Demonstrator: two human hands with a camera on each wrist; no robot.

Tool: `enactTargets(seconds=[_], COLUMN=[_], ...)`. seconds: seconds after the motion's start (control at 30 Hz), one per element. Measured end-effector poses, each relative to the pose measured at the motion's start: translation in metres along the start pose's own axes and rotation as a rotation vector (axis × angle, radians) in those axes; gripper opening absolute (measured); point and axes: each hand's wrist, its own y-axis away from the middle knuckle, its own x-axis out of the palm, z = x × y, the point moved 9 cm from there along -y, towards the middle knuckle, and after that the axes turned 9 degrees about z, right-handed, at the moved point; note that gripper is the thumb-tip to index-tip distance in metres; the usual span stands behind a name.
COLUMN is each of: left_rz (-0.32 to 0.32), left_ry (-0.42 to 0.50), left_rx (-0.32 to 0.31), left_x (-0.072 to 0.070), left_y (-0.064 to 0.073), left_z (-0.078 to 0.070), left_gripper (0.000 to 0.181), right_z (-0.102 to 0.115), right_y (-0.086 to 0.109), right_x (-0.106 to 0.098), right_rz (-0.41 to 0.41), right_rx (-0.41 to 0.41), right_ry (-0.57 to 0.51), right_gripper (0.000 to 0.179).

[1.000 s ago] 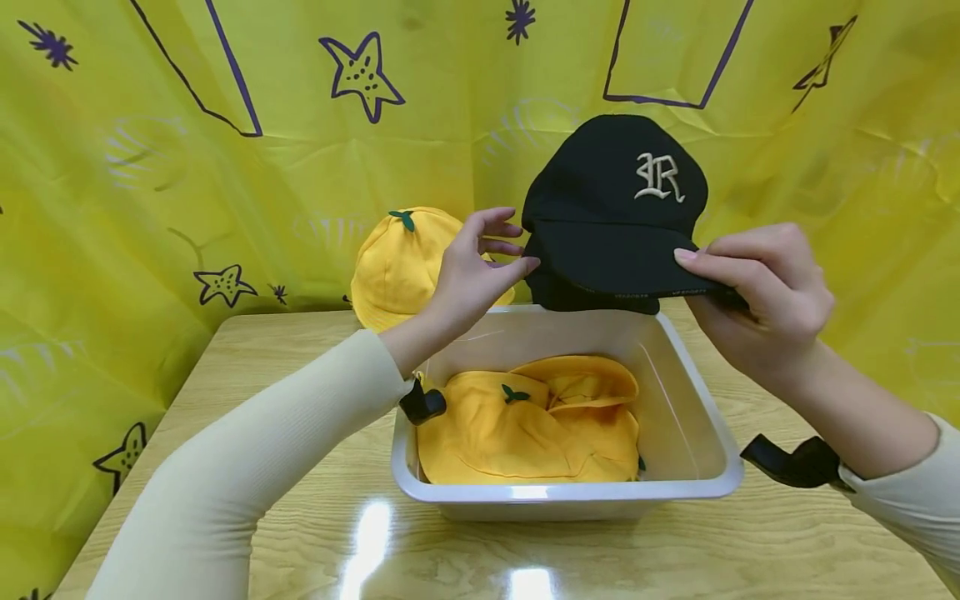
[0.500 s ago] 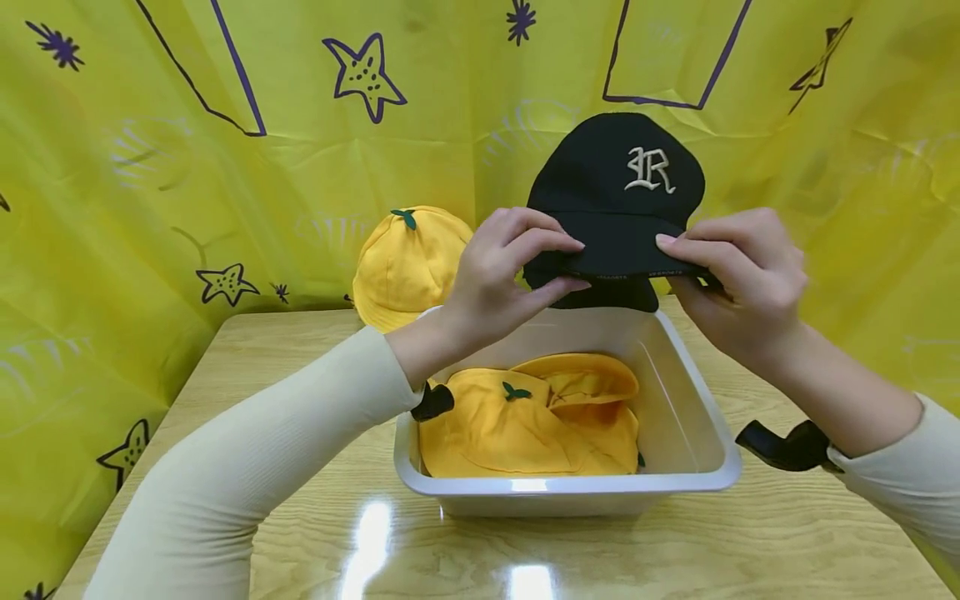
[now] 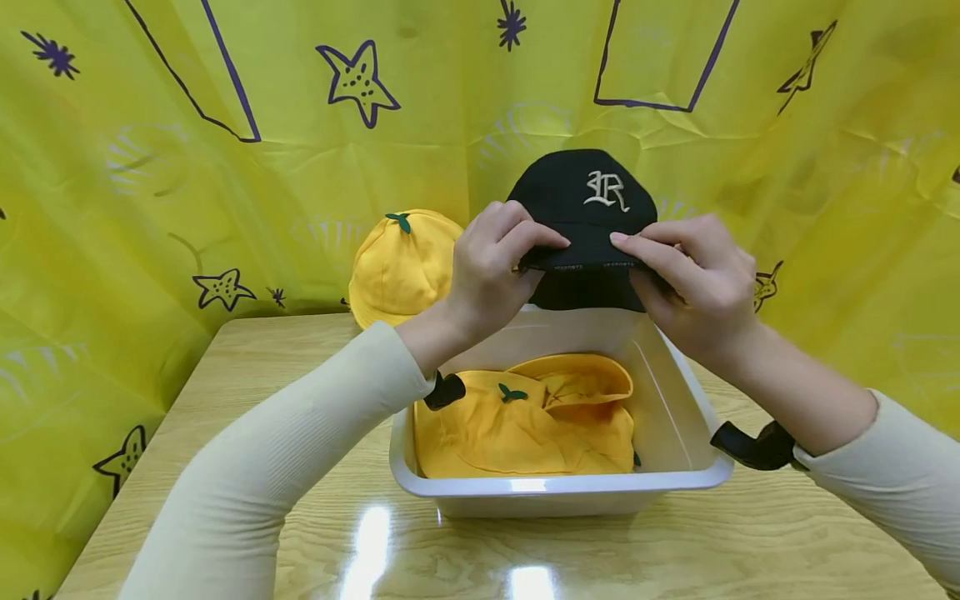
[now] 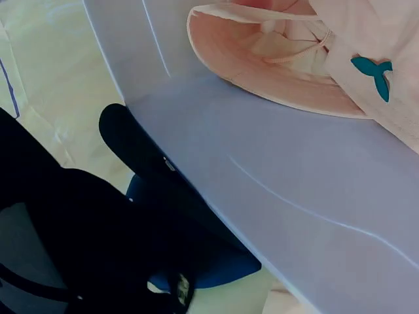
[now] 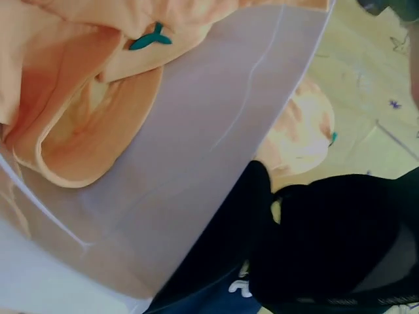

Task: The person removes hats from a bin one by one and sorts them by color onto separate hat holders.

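Both hands hold a black baseball cap [image 3: 573, 200] with a pale embroidered letter on its front, raised over the far rim of a plastic bin [image 3: 562, 482]. My left hand [image 3: 491, 267] pinches the left part of its brim. On the brim's right, my right hand [image 3: 697, 275] grips with the thumb on top. Just below, another dark cap [image 3: 588, 290] stands behind the bin's far rim; part of its pale emblem shows in the right wrist view. Yellow hats [image 3: 510, 437] with green leaf tabs lie inside the bin. In both wrist views the fingers are hidden.
A yellow hat [image 3: 405, 271] with a green leaf tab sits behind the bin's left corner, partly covered by my left hand. The wooden table [image 3: 285, 358] runs up to a yellow curtain [image 3: 285, 183] with drawn stars.
My left hand has come in from the left and taken hold of the brim. The held cap and my right hand have moved left, and the cap's crown sits lower.
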Motion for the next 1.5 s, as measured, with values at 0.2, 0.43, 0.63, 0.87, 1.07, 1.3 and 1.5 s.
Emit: enactTargets(seconds=[0.2,0.43,0.63,0.87,1.07,1.3,1.5], left_rz=[-0.046,-0.031,-0.01,0.071,0.062,0.097,0.197], left_ry=[0.002,-0.011,0.02,-0.031,-0.074,-0.171,-0.229], left_rx=[0.001,-0.104,-0.221,-0.223,-0.329,-0.469,-0.635], left_x=[-0.004,-0.001,0.003,0.013,0.025,0.039,0.069], left_y=[0.002,-0.004,-0.01,-0.019,-0.034,-0.037,-0.019], left_z=[0.006,0.019,0.024,0.026,0.048,0.082,0.109], left_gripper=[0.011,0.007,0.006,0.01,0.012,0.013,0.013], right_z=[-0.015,-0.022,-0.027,-0.04,-0.067,-0.099,-0.119], right_y=[0.015,0.006,-0.005,-0.006,-0.011,-0.017,-0.008], right_x=[-0.005,-0.01,-0.01,-0.005,0.0,0.021,0.039], right_rz=[0.173,0.062,-0.023,-0.06,-0.05,0.001,0.085], right_rx=[0.168,0.133,0.089,0.051,0.103,0.162,0.172], right_ry=[0.041,0.184,0.287,0.337,0.4,0.435,0.456], right_gripper=[0.03,0.019,0.015,0.015,0.014,0.013,0.014])
